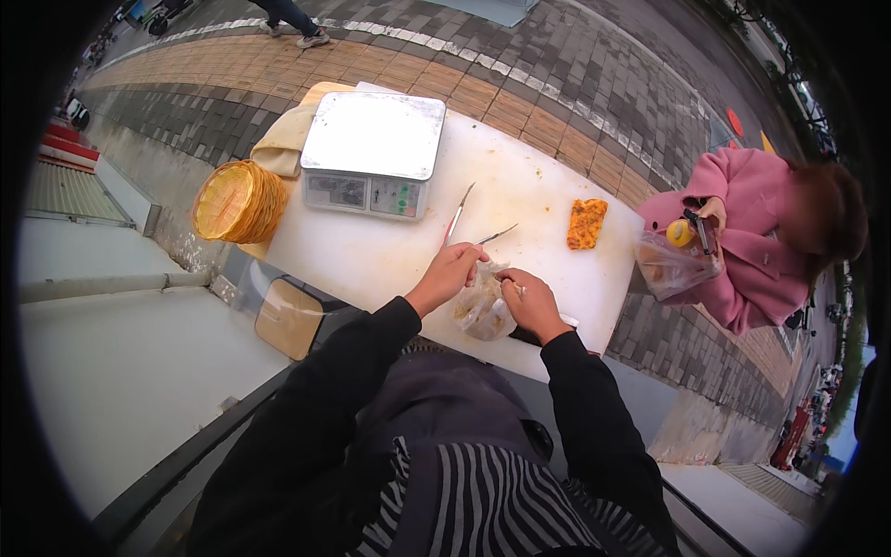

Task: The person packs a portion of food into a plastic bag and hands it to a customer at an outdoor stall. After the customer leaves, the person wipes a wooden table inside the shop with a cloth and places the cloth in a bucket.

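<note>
On the near part of a white cutting board (369,250) lies a thin plastic bag (484,313) with pale food in it. My left hand (451,271) pinches the upper left of its opening, and my right hand (532,299) grips the upper right. Two metal arms of what looks like a pair of tongs (456,217) point away just beyond my left hand; whether that hand also touches them, I cannot tell. A piece of orange-brown flatbread (586,223) rests farther right on the board. A dark object with a white edge is partly hidden under my right forearm.
A digital scale (376,136) stands at the board's far left. Beside it are stacked wicker baskets (240,202) and a folded beige cloth (284,143). A person in a pink coat (752,237) stands at the right edge, holding a plastic bag. Another person's legs (296,21) show on the pavement.
</note>
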The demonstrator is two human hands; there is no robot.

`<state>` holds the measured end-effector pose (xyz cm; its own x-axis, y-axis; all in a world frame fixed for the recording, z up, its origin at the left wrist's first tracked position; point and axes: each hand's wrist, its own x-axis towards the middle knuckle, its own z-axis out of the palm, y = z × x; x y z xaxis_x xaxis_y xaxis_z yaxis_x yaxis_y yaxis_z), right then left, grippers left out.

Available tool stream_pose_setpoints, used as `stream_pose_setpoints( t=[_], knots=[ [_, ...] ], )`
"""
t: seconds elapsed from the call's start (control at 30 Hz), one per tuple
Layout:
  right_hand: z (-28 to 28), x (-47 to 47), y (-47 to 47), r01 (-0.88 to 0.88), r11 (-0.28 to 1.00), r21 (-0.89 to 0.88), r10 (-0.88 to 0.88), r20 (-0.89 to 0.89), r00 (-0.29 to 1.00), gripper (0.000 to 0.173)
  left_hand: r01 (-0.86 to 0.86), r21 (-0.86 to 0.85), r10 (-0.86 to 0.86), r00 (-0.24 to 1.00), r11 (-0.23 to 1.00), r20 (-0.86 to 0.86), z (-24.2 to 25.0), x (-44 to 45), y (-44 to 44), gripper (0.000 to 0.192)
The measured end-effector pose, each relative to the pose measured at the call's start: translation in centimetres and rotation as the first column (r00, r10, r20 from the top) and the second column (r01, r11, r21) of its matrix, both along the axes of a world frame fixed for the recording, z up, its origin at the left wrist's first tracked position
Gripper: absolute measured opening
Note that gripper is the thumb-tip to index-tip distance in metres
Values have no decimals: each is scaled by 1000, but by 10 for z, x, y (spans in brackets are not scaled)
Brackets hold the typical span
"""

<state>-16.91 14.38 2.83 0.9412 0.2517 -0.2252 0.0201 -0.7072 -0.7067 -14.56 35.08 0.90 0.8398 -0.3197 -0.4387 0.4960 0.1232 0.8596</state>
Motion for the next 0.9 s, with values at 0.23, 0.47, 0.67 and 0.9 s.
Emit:
stream_pose_setpoints(
  t=[0.23,0.47,0.67,0.9],
  knots=[
    [0,4,2,-33,989,-145,43,67,997,24,-19,46,19,1000,999,8,-7,7,12,35],
    [15,-1,7,128,939,-318,-73,178,981,22,-6,85,7,1000,996,-13,-6,21,14,31],
    [6,-3,9,-3,958,-288,45,141,989,21,66,94,-67,998,993,0,-3,20,13,32],
    [-19,0,19,13,919,-395,-23,-20,1000,24,132,79,-135,990,988,31,3,10,6,34]
  ],
)
